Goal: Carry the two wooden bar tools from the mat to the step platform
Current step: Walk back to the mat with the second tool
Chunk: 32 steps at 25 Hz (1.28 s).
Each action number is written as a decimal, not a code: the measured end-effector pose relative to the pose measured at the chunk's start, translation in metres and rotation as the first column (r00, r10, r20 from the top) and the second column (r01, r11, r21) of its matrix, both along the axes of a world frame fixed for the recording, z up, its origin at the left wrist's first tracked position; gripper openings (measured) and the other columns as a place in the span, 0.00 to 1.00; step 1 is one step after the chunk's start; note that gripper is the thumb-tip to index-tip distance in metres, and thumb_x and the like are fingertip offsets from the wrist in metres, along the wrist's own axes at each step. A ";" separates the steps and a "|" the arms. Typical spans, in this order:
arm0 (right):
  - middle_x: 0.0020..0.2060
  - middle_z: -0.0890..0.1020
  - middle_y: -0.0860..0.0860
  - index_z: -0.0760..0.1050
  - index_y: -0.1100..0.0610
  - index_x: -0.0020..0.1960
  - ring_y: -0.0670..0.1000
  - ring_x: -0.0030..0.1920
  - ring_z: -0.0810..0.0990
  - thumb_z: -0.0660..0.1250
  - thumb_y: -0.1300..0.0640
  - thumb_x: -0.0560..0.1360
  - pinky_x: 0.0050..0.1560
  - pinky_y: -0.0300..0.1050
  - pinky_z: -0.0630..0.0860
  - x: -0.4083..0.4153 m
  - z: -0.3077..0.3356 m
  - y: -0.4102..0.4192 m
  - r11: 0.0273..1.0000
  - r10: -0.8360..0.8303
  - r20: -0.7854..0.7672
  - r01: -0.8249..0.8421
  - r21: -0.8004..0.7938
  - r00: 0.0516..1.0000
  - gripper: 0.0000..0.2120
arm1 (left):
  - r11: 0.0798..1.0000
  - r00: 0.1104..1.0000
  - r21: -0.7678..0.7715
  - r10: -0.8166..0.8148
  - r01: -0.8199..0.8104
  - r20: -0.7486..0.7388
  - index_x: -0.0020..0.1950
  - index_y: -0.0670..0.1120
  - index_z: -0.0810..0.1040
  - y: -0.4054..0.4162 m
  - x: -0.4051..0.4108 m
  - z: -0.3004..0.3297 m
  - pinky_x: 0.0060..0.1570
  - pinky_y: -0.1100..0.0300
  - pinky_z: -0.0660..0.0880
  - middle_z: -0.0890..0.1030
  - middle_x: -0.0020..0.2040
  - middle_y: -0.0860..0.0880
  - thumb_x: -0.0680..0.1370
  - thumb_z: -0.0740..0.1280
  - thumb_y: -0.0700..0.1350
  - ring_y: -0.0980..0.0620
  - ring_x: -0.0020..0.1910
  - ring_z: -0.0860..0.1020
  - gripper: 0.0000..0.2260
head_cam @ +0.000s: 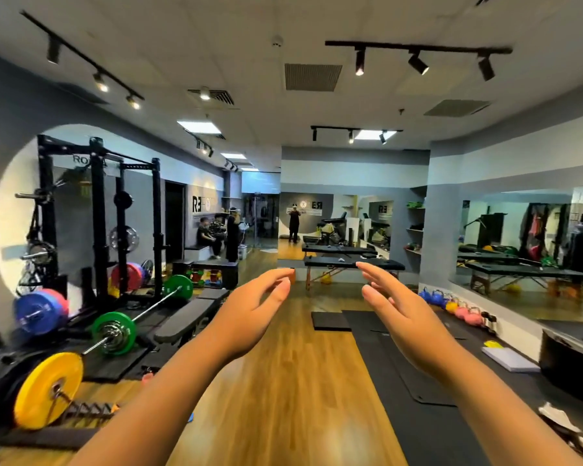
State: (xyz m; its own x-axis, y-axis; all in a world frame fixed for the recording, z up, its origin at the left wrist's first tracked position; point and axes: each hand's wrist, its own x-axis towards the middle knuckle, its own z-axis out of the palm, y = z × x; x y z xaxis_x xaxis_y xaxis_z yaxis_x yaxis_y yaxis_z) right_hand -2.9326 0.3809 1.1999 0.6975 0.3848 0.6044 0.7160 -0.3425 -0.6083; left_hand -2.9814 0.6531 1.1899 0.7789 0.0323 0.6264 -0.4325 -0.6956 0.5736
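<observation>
My left hand (254, 312) and my right hand (392, 307) are both raised in front of me at chest height, palms facing each other, fingers apart, holding nothing. A long black mat (398, 361) runs along the wooden floor under and to the right of my right hand. I see no wooden bar tools in this view. A dark raised block (569, 354) stands at the right edge by the mirror; I cannot tell whether it is the step platform.
Barbells with green (113, 334) and yellow plates (48, 390) lie on the left beside a black rack (98, 213). Coloured kettlebells (451, 302) line the mirror wall. Massage tables (354, 264) stand ahead. People sit and stand at the far left wall. Wooden floor runs down the middle.
</observation>
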 end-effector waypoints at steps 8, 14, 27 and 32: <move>0.74 0.70 0.32 0.62 0.28 0.76 0.34 0.72 0.67 0.54 0.24 0.74 0.71 0.45 0.67 0.204 -0.019 0.066 0.995 0.092 0.035 -0.091 -0.038 0.995 0.31 | 0.998 0.999 -0.032 0.052 -0.052 -0.002 0.75 0.61 0.71 0.065 0.183 -0.028 0.70 0.53 0.71 0.77 0.70 0.61 0.84 0.57 0.60 0.63 0.69 0.73 0.20; 0.74 0.69 0.31 0.62 0.30 0.77 0.34 0.73 0.65 0.53 0.23 0.74 0.74 0.49 0.66 0.379 -0.014 0.137 0.998 0.043 0.044 -0.041 -0.039 0.998 0.32 | 0.999 0.999 0.017 0.042 -0.042 -0.008 0.75 0.62 0.71 0.139 0.369 -0.014 0.70 0.56 0.70 0.76 0.70 0.64 0.84 0.57 0.61 0.64 0.69 0.72 0.19; 0.73 0.67 0.33 0.62 0.33 0.78 0.40 0.75 0.64 0.53 0.27 0.77 0.71 0.48 0.65 0.738 -0.005 0.210 0.997 -0.039 0.163 0.050 -0.061 0.986 0.31 | 0.979 0.997 0.188 0.078 -0.079 0.011 0.77 0.60 0.70 0.221 0.720 0.002 0.53 0.76 0.66 0.76 0.66 0.64 0.84 0.57 0.60 0.80 0.57 0.69 0.21; 0.75 0.67 0.35 0.61 0.36 0.79 0.41 0.76 0.63 0.55 0.30 0.79 0.73 0.49 0.64 0.899 0.021 0.234 0.993 0.005 0.194 0.018 -0.117 0.981 0.30 | 0.972 0.988 0.176 0.147 -0.154 0.053 0.77 0.58 0.70 0.238 0.860 0.028 0.58 0.73 0.66 0.76 0.68 0.62 0.85 0.57 0.59 0.68 0.63 0.72 0.21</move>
